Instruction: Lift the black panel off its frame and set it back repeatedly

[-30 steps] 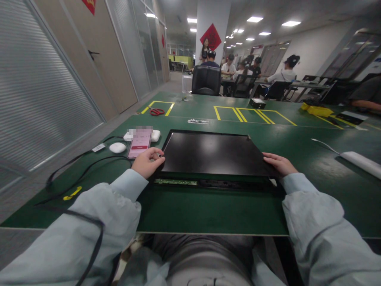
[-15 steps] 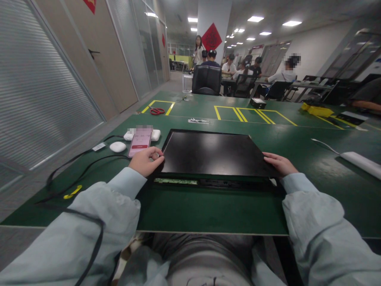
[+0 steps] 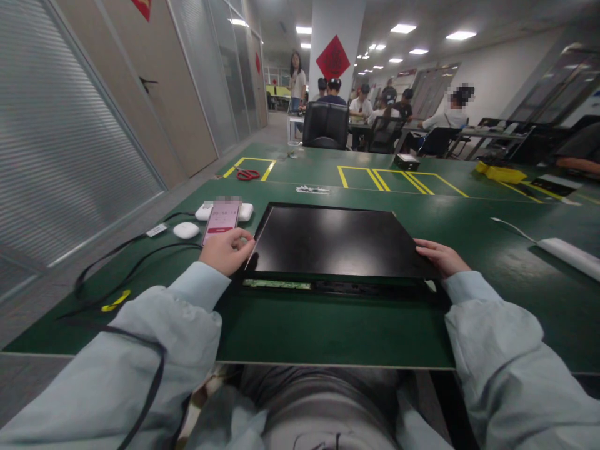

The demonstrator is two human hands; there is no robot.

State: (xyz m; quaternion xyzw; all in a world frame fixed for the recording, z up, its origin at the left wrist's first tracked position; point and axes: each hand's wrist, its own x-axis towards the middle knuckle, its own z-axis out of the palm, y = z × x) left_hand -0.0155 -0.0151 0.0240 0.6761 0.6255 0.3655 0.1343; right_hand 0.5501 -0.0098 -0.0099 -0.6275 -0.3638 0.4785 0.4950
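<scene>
A black display panel [image 3: 332,240] lies before me, its near edge tilted up over a dark frame. Below that edge shows a green circuit board strip [image 3: 276,284]. My left hand [image 3: 226,251] is at the panel's left edge, fingers bent and fingertips pinched against the rim. On the opposite side, my right hand [image 3: 440,256] grips the right edge, fingers along the top and the palm side hidden beneath.
On the green table [image 3: 337,337], a phone [image 3: 222,219], a white rounded case [image 3: 186,230] and black cable lie left. Red-handled scissors [image 3: 247,174] rest farther back. A white power strip [image 3: 569,256] lies right. People sit at desks beyond.
My left hand has shifted slightly left, uncovering more of the panel's left edge. My right hand and the panel stay nearly still. A standing person in the background has moved left.
</scene>
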